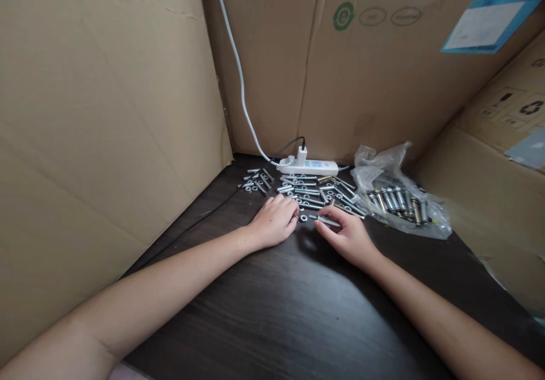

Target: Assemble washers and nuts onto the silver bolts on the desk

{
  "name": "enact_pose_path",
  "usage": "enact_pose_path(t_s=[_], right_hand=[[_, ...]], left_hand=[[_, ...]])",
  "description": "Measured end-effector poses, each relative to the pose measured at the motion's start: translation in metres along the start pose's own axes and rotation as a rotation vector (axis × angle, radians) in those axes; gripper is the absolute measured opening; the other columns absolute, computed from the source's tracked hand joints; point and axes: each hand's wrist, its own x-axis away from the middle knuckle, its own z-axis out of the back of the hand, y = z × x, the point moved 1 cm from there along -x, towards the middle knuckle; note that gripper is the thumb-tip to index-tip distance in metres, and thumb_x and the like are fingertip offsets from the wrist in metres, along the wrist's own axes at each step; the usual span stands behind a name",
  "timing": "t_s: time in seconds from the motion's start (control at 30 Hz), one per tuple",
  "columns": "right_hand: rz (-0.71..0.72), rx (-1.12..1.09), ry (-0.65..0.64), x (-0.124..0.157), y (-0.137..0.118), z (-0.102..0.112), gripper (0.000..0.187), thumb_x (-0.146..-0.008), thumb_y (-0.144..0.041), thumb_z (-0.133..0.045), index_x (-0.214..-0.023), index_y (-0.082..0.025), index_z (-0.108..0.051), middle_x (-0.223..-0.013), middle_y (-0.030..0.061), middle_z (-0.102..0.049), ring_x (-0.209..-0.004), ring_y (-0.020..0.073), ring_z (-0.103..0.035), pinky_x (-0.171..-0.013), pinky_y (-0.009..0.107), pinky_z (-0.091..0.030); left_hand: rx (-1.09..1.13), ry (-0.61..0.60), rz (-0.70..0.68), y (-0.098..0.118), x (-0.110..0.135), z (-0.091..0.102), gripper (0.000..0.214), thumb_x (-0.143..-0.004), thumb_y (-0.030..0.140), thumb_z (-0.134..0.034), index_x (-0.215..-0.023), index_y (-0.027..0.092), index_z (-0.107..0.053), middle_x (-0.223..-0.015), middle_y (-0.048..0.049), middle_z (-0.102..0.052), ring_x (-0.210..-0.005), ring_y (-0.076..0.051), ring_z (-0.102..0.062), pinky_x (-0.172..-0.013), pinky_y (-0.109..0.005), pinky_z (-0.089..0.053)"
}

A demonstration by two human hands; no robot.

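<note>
A scatter of metal bolts, sleeves and nuts (306,190) lies on the dark wooden table (298,312). My left hand (275,221) rests knuckles-up at the near edge of the pile, fingers curled together, fingertips by a small nut (304,218). What it holds, if anything, is hidden. My right hand (347,235) pinches a long metal bolt (326,219) between thumb and fingers, its tip pointing left toward the nut.
A clear plastic bag (400,195) with several larger bolts lies at the right. A white power strip (309,167) with a white cable and charger sits behind the pile. Cardboard walls (106,113) enclose the left, back and right sides.
</note>
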Motion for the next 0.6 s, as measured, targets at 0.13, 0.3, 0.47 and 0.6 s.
enact_pose_path(t_s=[0.13,0.3,0.47,0.6], right_hand=[[0.008,0.008,-0.001,0.001,-0.001,0.000,0.017,-0.082,-0.035,-0.055,-0.087,-0.019,-0.059,-0.067,-0.0016,-0.058,-0.056,0.0123,-0.052,-0.056,0.022,-0.042],[0.084,0.059,-0.070,0.005,-0.004,-0.002,0.019,-0.082,-0.035,-0.056,-0.092,-0.019,-0.059,-0.071,-0.0007,-0.062,-0.056,0.0119,-0.054,-0.058,0.022,-0.043],[0.057,0.100,-0.074,0.006,-0.004,-0.003,0.021,-0.083,-0.036,-0.054,-0.095,-0.019,-0.058,-0.071,-0.0004,-0.064,-0.055,0.0124,-0.055,-0.057,0.023,-0.042],[0.043,0.098,-0.046,0.005,-0.006,-0.003,0.019,-0.083,-0.035,-0.054,-0.093,-0.019,-0.057,-0.067,-0.0013,-0.061,-0.054,0.0126,-0.054,-0.056,0.023,-0.042]], left_hand=[[0.011,0.053,-0.032,0.005,-0.001,0.006,0.013,-0.091,0.024,-0.042,-0.084,0.017,-0.050,-0.085,-0.0030,-0.057,-0.081,-0.018,-0.048,-0.074,-0.031,-0.036],[0.064,0.072,-0.070,0.010,-0.001,0.013,0.022,-0.095,0.028,-0.035,-0.085,0.017,-0.052,-0.084,-0.0029,-0.059,-0.080,-0.017,-0.048,-0.074,-0.031,-0.035],[0.137,0.081,-0.116,0.010,0.000,0.013,0.023,-0.095,0.026,-0.034,-0.088,0.017,-0.054,-0.084,-0.0020,-0.060,-0.080,-0.017,-0.049,-0.076,-0.031,-0.034],[0.156,0.073,-0.130,0.010,0.001,0.013,0.024,-0.095,0.026,-0.034,-0.090,0.017,-0.055,-0.084,-0.0025,-0.060,-0.082,-0.017,-0.049,-0.078,-0.032,-0.034]])
